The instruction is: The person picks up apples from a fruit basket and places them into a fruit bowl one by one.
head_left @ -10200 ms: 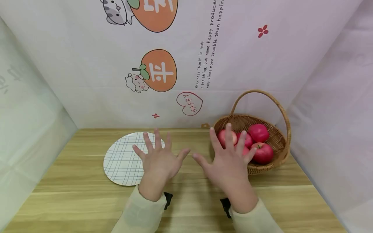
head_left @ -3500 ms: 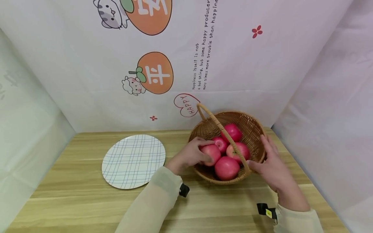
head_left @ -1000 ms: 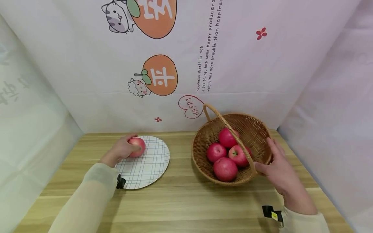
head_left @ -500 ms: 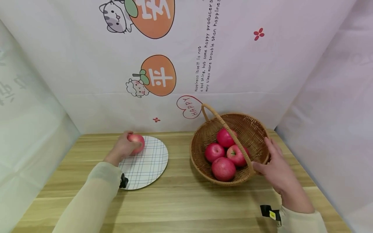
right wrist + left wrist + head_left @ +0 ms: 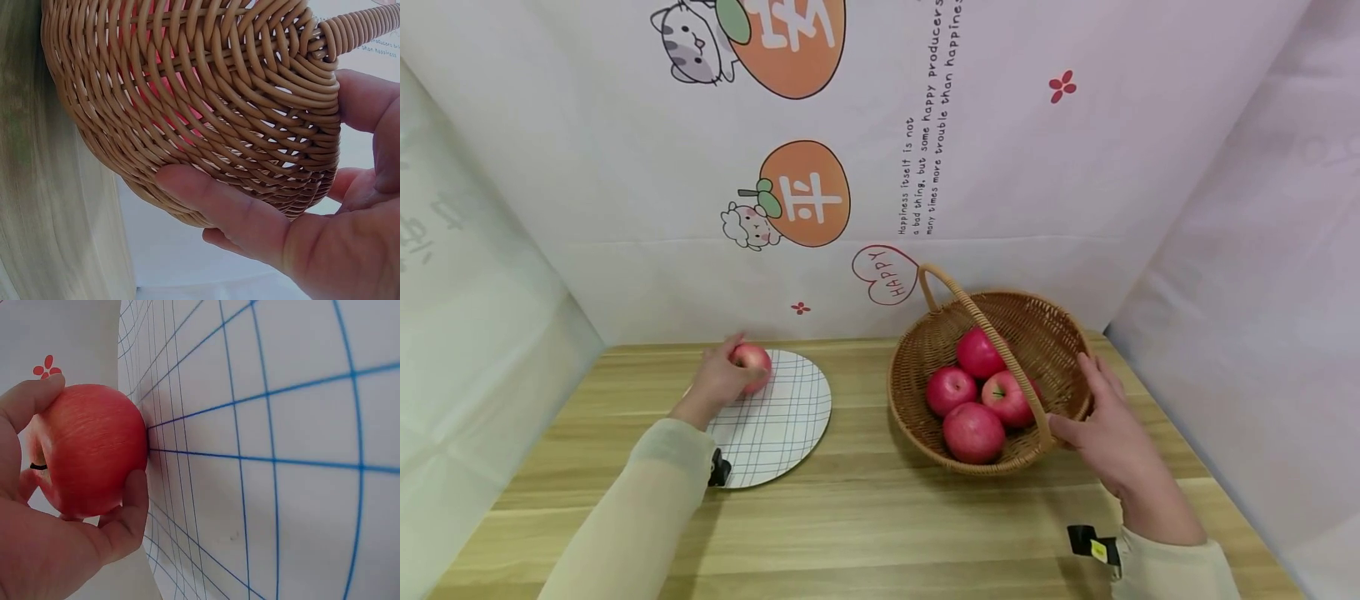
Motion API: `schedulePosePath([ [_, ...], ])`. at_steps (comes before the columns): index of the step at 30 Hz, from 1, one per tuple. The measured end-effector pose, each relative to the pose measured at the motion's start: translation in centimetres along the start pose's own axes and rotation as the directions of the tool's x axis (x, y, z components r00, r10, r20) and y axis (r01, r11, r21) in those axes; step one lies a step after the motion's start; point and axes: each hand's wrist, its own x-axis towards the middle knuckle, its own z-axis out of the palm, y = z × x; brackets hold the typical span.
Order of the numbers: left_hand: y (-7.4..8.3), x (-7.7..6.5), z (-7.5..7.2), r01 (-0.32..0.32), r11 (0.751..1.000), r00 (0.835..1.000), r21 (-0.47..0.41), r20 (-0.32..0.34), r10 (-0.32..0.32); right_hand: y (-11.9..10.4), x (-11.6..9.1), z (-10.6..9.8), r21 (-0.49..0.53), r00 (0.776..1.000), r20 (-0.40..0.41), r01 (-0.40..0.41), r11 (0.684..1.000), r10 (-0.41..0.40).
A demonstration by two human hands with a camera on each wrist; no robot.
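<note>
My left hand (image 5: 718,379) curls its thumb and fingers round a red apple (image 5: 756,357) at the far left part of the round plate (image 5: 790,425), white with blue grid lines. Close up in the left wrist view, the apple (image 5: 94,447) sits against the plate, its dark stem toward the palm. On the right, my right hand (image 5: 1123,446) grips the right side of a wicker basket (image 5: 1052,333). The right wrist view shows the fingers (image 5: 219,203) against the woven wall (image 5: 219,112). Inside the basket lie several red apples (image 5: 974,433), partly under its handle (image 5: 970,308).
The wooden table (image 5: 850,533) runs in front of and between plate and basket. White printed cloth (image 5: 992,167) rises behind the table, with further white cloth walls (image 5: 1232,275) at both sides.
From spread above the table, my hands went to the basket, which shifted left and turned. My left hand carried an apple from basket to plate, then slid slightly farther back with it.
</note>
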Motion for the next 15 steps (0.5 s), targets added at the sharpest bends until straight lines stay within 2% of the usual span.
schedulePosePath([
  [8, -0.75, 0.24, -0.50, -0.002, 0.999, 1.000, -0.042, -0.009, 0.001, 0.14, -0.10, -0.13, -0.004, 1.000, -0.006, -0.006, 1.000, 0.006],
  [15, -0.96, 0.43, -0.22, 0.027, 0.999, 0.995, -0.019, -0.099, -0.029, 0.06, -0.07, -0.03, -0.009, 1.000, -0.008, -0.003, 1.000, 0.003],
])
